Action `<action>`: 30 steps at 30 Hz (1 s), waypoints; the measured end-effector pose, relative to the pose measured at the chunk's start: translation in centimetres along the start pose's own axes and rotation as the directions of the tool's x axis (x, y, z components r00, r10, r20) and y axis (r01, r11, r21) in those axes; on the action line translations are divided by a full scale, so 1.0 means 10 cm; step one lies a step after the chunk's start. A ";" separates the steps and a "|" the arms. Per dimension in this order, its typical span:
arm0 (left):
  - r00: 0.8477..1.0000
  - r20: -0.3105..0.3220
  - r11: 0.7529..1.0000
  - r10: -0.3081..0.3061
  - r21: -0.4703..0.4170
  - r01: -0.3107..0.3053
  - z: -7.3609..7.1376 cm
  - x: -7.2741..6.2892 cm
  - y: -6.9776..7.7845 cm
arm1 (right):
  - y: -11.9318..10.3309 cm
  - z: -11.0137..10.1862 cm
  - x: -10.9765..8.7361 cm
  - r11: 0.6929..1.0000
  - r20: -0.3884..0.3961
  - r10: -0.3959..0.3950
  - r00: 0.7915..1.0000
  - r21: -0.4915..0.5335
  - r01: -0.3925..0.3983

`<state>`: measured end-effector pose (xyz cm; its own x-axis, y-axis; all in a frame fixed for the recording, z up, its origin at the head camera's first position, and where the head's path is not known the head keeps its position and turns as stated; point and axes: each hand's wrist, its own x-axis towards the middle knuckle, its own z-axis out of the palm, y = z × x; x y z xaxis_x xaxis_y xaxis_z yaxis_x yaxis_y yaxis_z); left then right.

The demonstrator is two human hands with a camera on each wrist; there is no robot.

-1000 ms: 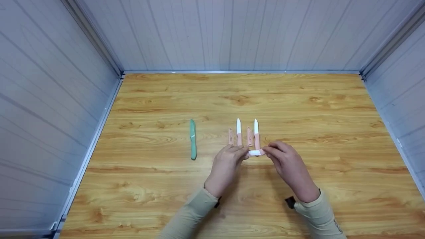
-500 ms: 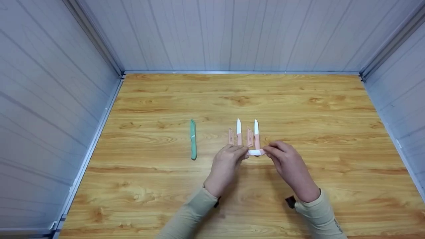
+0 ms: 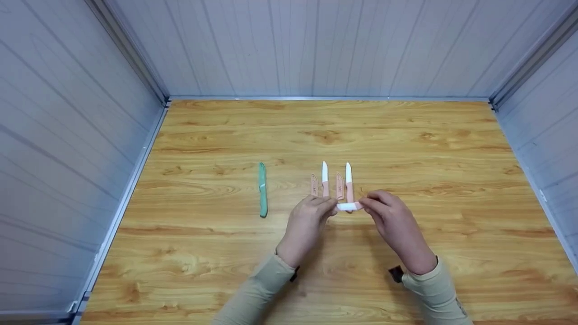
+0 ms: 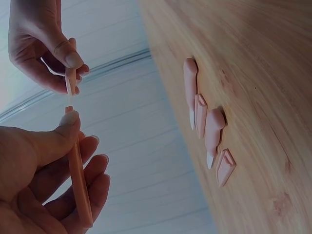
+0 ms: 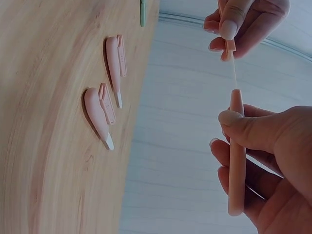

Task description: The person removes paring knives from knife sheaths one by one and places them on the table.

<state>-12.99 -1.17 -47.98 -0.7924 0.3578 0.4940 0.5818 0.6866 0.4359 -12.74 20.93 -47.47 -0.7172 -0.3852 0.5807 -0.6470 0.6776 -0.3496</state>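
Observation:
Above the table, my right hand (image 3: pixel 397 230) grips the pink handle (image 5: pixel 237 170) of a small paring knife whose white blade (image 3: pixel 347 206) points left. My left hand (image 3: pixel 305 225) pinches a pink blade sheath (image 4: pixel 79 180), held in line with the knife. White blade shows between the two hands; whether its tip sits inside the sheath is hard to tell. Just beyond lie two more pink-handled paring knives, a left one (image 3: pixel 325 174) and a right one (image 3: pixel 348 174), blades bare and pointing away. Beside each, on its left, rests a pink sheath, the nearer-left (image 3: pixel 314 185) and the other (image 3: pixel 339 186).
A green knife (image 3: pixel 263 189) in its green sheath lies left of the pink ones. Wood-patterned tabletop (image 3: pixel 203 253) surrounds everything. Pale panel walls stand at the back (image 3: pixel 293 49), the left (image 3: pixel 67 149) and the right (image 3: pixel 542 126).
My right hand has edged very slightly to the right, and a little more white blade shows between the hands. Everything lying on the table stays where it was.

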 end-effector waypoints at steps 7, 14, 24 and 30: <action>1.000 0.007 1.000 0.001 -0.008 -0.001 0.01 -0.01 0.00 | 0.01 0.01 0.00 1.000 0.004 0.002 1.000 0.013 -0.002; 1.000 0.003 1.000 -0.002 -0.025 0.002 0.02 -0.02 -0.02 | 0.02 0.02 -0.02 1.000 0.014 0.019 1.000 0.003 -0.019; 1.000 0.008 1.000 -0.024 -0.017 0.024 0.03 -0.05 -0.04 | 0.03 0.01 -0.06 0.998 0.030 0.056 0.998 0.003 -0.056; 1.000 0.013 1.000 -0.021 -0.019 0.022 0.05 -0.05 -0.06 | 0.05 0.01 -0.07 0.998 0.045 0.065 0.997 -0.012 -0.064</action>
<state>-12.99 -1.45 -48.84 -0.8069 0.3514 0.4748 0.5680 0.6822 0.4605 -12.59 21.43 -48.11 -0.7684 -0.3686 0.5231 -0.5965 0.7086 -0.3769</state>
